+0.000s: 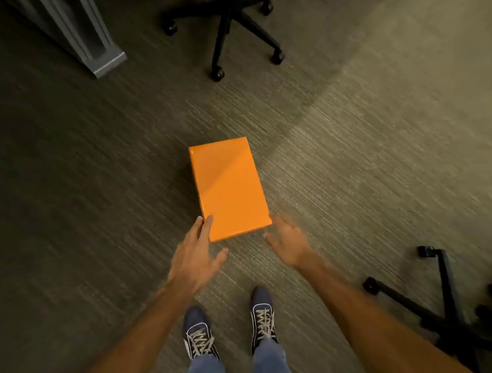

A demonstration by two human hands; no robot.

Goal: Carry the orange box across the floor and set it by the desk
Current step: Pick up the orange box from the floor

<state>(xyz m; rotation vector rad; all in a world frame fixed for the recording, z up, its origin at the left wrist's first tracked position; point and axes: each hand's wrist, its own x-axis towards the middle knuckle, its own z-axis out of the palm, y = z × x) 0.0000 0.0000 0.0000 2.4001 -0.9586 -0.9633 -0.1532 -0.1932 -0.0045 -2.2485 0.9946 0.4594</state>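
Orange and glossy, the orange box [228, 188] lay flat on the carpet [350, 153] just ahead of your shoes [199, 333], its long side running away from you and its near end between your two hands. It was not yet lifted, so the step in hand, as I judge it, was the grasp.

To do that well, you needed a hand on each long side near the close corners, fingers tucked under the bottom edge and thumbs on top. The wrapping looked slick, so a pinch from above alone would probably have slipped. Bending at the knees and drawing the box toward your feet before rising would have kept it level.

Your left hand [195, 252] was spread wide, palm down, its fingertips touching or nearly touching the near-left corner and the thumb held out toward the near edge; it gripped nothing. Your right hand [288, 242] was likewise open and empty, fingers fanned just beside the near-right corner, apart from the box as far as I could tell, though motion blur softened it. Both forearms reached forward and down from the bottom of the view.

Farther off, a grey desk leg [92, 43] stood at the far left with a black chair base [229, 32] beside it, well apart from the box; a second chair base [441, 304] sat near right.
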